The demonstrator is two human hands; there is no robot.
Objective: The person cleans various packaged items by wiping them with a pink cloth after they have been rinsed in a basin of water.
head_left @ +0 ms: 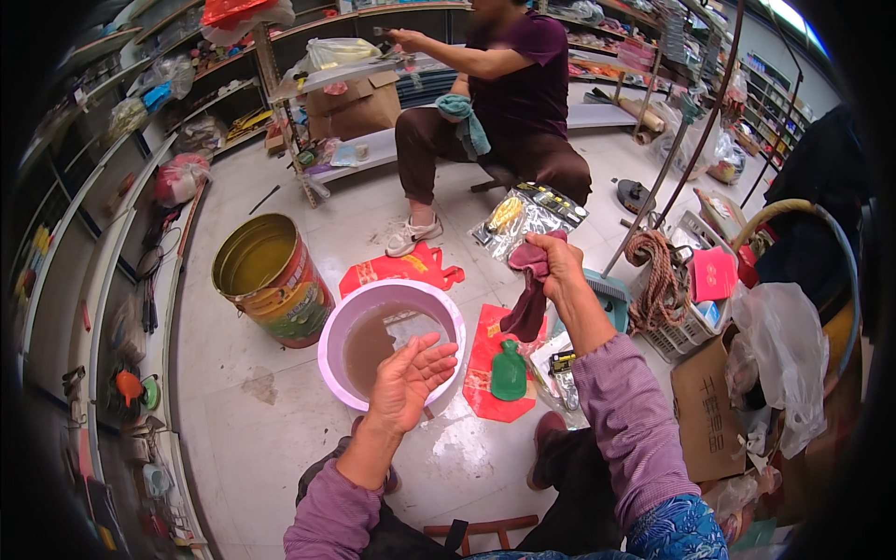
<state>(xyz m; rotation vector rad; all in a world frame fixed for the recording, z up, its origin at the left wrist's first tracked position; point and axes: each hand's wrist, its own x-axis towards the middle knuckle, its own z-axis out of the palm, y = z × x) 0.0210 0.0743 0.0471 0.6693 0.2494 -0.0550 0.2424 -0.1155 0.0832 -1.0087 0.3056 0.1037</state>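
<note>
My right hand (560, 262) grips a wet-looking dark maroon cloth (526, 308), which hangs down over a red bag (483, 392) lying flat on the floor. Palm up and fingers apart, my left hand (413, 378) is empty above the near edge of a pink-purple plastic basin (330, 350) of murky water. On the red bag lies a green rubber hot water bottle (509, 371). Beyond the cloth, a clear plastic package (525, 213) with something yellow inside is on the floor near the other person's foot.
A large printed metal bucket (287, 301) stands left of the basin. Opposite sits a person (518, 91) with a teal cloth (463, 122). To the right are a dustpan (612, 297), a white basket with coiled rope (651, 276) and a cardboard box (707, 413). Shelves (115, 280) line the left.
</note>
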